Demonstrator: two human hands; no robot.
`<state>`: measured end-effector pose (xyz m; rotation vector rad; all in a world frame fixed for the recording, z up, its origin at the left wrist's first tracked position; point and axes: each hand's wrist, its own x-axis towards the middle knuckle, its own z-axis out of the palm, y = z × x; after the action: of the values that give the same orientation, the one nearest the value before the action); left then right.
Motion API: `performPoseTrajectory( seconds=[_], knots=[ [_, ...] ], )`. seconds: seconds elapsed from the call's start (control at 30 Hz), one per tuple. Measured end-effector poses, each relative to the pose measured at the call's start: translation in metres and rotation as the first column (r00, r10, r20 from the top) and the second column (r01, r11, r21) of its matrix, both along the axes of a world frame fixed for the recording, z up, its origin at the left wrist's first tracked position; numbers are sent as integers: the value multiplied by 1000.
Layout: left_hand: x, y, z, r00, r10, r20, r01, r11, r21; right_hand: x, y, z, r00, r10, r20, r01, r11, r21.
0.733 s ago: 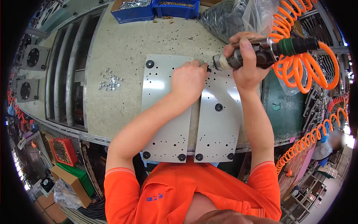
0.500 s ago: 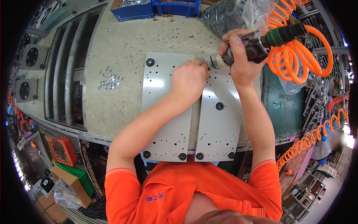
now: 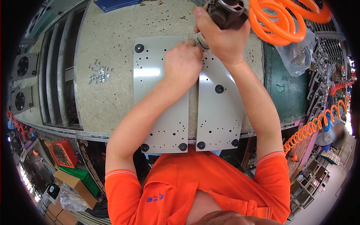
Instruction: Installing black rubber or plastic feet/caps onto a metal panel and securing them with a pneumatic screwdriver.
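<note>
Two pale grey metal panels lie side by side, a left panel [image 3: 161, 116] and a right panel [image 3: 219, 116], both with drilled holes and round black feet [image 3: 219, 89]. My right hand [image 3: 227, 43] wraps round a dark air screwdriver [image 3: 227, 14], whose nose points down at the far end of the right panel. Beside that nose, my left hand [image 3: 183, 62] has its fingers curled together over the far edges of the panels. What those fingertips pinch, if anything, is hidden. The screwdriver's tip is mostly covered by my hands.
Loose silver screws [image 3: 99, 73] are heaped left of the panels. An orange coiled air hose [image 3: 277, 24] hangs at the far right above a clear plastic bag [image 3: 296, 56]. Metal rollers [image 3: 54, 75] border the bench on the left. A blue box [image 3: 116, 3] stands at the far edge.
The whole view has shifted, so the panels sit higher and further left. My right hand has swung the screwdriver left and away from me, and its body looks more upright. My left hand stays at the panels' far edges.
</note>
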<state>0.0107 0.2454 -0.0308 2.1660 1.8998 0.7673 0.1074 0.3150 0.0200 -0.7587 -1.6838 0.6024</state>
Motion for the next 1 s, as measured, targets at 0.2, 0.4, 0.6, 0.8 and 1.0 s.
performPoseTrajectory(
  seconds=[0.2,0.4,0.6,0.8,1.0],
  knots=[
    [0,3,-2,1000,-6,-22,6,1000,-20,0,5,-4,997,-18,-70,15,999,-47],
    [-2,4,8,1000,1,5,-1,1000,-21,-11,8,10,979,81,-189,-104,988,-116],
    [-1,-2,8,1000,-22,3,22,999,-26,1,-7,14,973,82,-214,-148,938,-314],
    [-3,-6,18,990,-35,139,33,999,18,25,-28,39,961,95,-260,-140,978,-157],
    [-59,-4,34,36,429,903,293,859,-419,49,-56,69,894,62,-444,-103,992,-67]
  ],
)
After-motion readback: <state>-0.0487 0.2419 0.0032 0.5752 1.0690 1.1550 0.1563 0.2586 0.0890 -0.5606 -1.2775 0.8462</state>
